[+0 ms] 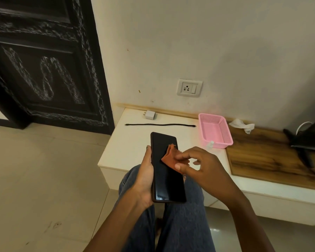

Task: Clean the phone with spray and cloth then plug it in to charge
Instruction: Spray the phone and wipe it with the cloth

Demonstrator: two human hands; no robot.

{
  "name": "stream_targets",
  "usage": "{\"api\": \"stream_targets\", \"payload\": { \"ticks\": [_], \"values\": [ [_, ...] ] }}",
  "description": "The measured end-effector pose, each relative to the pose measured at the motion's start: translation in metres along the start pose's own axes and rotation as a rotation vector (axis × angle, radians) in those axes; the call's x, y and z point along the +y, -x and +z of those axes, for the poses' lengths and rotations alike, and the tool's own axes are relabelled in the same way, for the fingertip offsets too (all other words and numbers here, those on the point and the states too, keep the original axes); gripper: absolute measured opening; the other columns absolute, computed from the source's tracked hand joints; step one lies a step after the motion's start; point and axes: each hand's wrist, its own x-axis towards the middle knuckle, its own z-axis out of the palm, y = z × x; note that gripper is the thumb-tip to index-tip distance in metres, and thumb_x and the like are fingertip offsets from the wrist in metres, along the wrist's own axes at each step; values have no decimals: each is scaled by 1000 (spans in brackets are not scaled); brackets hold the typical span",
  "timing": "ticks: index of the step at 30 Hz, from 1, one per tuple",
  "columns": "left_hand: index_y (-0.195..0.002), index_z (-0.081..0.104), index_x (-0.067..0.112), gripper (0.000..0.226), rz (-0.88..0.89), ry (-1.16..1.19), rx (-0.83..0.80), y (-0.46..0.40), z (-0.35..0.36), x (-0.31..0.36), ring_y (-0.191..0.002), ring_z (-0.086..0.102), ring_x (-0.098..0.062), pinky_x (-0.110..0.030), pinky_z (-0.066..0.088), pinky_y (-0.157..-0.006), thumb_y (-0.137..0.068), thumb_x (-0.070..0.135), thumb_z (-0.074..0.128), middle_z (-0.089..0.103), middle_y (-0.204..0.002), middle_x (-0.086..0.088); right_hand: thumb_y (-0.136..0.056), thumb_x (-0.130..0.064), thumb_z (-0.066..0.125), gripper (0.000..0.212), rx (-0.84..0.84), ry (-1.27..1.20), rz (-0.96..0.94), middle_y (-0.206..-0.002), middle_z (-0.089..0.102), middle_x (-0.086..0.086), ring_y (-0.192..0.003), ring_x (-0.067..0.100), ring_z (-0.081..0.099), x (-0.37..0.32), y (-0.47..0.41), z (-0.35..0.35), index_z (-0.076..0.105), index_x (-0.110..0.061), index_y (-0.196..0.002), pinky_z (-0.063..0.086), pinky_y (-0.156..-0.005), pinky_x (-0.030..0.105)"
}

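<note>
A black phone (166, 177) with a dark screen faces up above my lap, and my left hand (145, 176) grips it along its left edge. My right hand (202, 170) pinches a small orange cloth (169, 156) that lies on the upper right part of the screen. On the white table behind lie a white charger adapter (150, 114) and a straight black cable (160, 124). A wall socket (189, 87) sits above them. A small clear spray bottle (210, 144) stands by the basket, partly hidden by my right hand.
A pink plastic basket (225, 131) stands on the table's right part, with a crumpled white tissue (242, 125) behind it. A wooden board (267, 155) and a dark object (309, 137) lie further right. A black door (44, 60) is at the left.
</note>
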Motion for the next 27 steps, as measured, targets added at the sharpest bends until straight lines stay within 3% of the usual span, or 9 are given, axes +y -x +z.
{"api": "stream_targets", "payload": {
  "ticks": [3,6,11,13,16,19,21,24,27],
  "values": [
    [-114,70,14,77,-1,-30,42,2,-3,1,-83,71,-25,-32,55,-66,-86,74,28,72,-105,-15,-78,-19,73,27,3,40,-16,-97,60,-18,-94,-4,55,5,0,0,69,-23,-104,38,-77,1],
    [-116,68,14,77,-2,-19,42,3,0,2,-81,71,-25,-33,55,-66,-86,73,29,72,-103,-16,-77,-15,73,22,74,82,-50,-91,61,-13,-88,2,57,4,-3,4,71,-18,-98,39,-74,2],
    [-118,67,16,73,7,24,-4,6,6,3,-85,69,-24,-33,58,-66,-88,70,29,72,-103,-15,-82,-18,68,18,195,49,-42,-86,58,-24,-91,2,54,2,-3,7,60,-34,-82,37,-74,2],
    [-114,69,16,72,7,32,-9,7,9,3,-83,68,-25,-33,58,-65,-89,70,29,72,-99,-14,-85,-14,65,20,269,-158,27,-84,63,-23,-90,-1,58,-4,-2,5,60,-33,-82,43,-76,6],
    [-116,68,8,78,-3,66,-1,6,8,3,-81,63,-26,-36,57,-66,-88,71,31,66,-101,-16,-90,1,51,20,361,-737,203,-76,69,-16,-79,7,65,-8,-1,0,59,-16,-85,50,-70,19],
    [-119,65,5,79,8,76,4,5,7,3,-85,62,-27,-38,55,-70,-89,69,30,65,-106,-16,-91,-1,45,24,352,-1170,331,-96,70,3,-93,23,63,-4,-1,-4,64,-15,-88,52,-82,38],
    [-119,65,5,78,-3,92,-11,6,8,3,-84,63,-27,-37,57,-69,-89,68,32,65,-104,-16,-90,-10,50,28,318,-1271,368,-101,67,8,-95,26,64,-5,0,-6,72,-22,-79,56,-76,36],
    [-121,63,4,79,-28,122,-37,8,11,2,-81,61,-26,-36,57,-69,-88,69,34,64,-99,-14,-77,-15,64,14,359,-1117,408,-101,67,3,-96,25,64,-1,0,-4,67,-21,-89,57,-70,31],
    [-124,58,3,80,-47,136,-41,11,15,3,-80,59,-25,-36,56,-68,-87,69,34,63,-95,-13,-77,-15,69,16,469,-738,373,-91,63,-13,-90,17,62,3,-3,-1,63,-24,-89,54,-65,25]
  ]
}}
